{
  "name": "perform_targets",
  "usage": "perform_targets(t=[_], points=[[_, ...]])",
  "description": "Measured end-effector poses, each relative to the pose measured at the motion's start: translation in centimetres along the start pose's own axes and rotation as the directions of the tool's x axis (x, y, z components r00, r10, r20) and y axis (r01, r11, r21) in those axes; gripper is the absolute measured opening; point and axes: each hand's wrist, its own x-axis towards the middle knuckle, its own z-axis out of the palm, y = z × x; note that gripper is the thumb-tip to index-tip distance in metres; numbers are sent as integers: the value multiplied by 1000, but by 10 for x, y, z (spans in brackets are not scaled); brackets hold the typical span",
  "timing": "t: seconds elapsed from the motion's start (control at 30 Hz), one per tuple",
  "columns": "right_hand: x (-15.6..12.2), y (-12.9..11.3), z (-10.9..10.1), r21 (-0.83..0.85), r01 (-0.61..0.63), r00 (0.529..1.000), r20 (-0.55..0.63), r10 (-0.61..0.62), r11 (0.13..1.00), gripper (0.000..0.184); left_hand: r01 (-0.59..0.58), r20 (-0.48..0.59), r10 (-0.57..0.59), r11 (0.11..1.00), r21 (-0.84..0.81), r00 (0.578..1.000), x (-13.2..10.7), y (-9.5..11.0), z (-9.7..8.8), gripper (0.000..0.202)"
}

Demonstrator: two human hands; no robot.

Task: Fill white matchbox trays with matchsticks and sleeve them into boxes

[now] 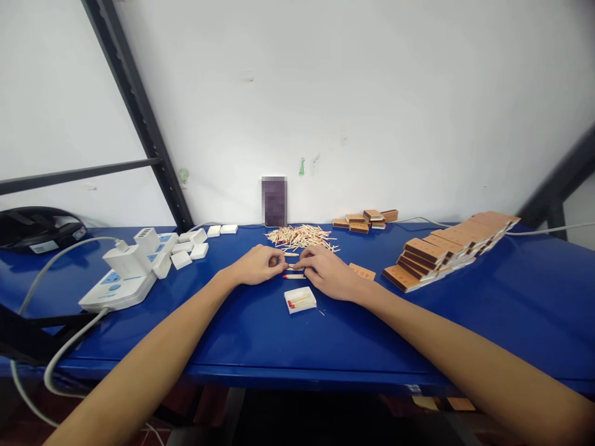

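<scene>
My left hand (261,265) and my right hand (329,272) face each other low over the blue table, thumbs and fingers pinched at the two ends of some matches. How many matches lie between the fingertips is too small to tell. Just below them, a few red-headed matches (294,277) lie sideways on the table. Nearer to me stands a white matchbox tray (301,307) with several red-headed matches in it. Beyond my hands spreads a loose heap of matches (302,236). An orange matchbox sleeve (364,271) lies beside my right wrist, partly hidden by it.
Stacked matchboxes (425,251) stand on the right, and a smaller group of matchboxes (367,220) sits at the back. On the left are several white trays (189,248) and a power strip (123,291) with cables. A pixelated dark panel (274,201) leans on the wall.
</scene>
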Motion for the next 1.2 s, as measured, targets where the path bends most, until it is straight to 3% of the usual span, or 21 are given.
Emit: perform_targets(t=[0.4,0.57,0.87,1.2], points=[[-1,-4,-4,-166,59,998,36,-53,984,33,-2,77,7,998,-65,997,0,-6,-5,14],[-2,-6,-6,-154,49,998,45,-43,987,35,-3,90,12,995,-95,996,-1,-5,-6,14],[-2,-7,-11,-25,100,995,6,-100,995,36,5,96,4,995,-100,995,-3,-4,-8,35],[-3,-8,-8,-22,104,993,54,-103,994,33,9,104,4,992,-124,995,-3,-2,-9,22]])
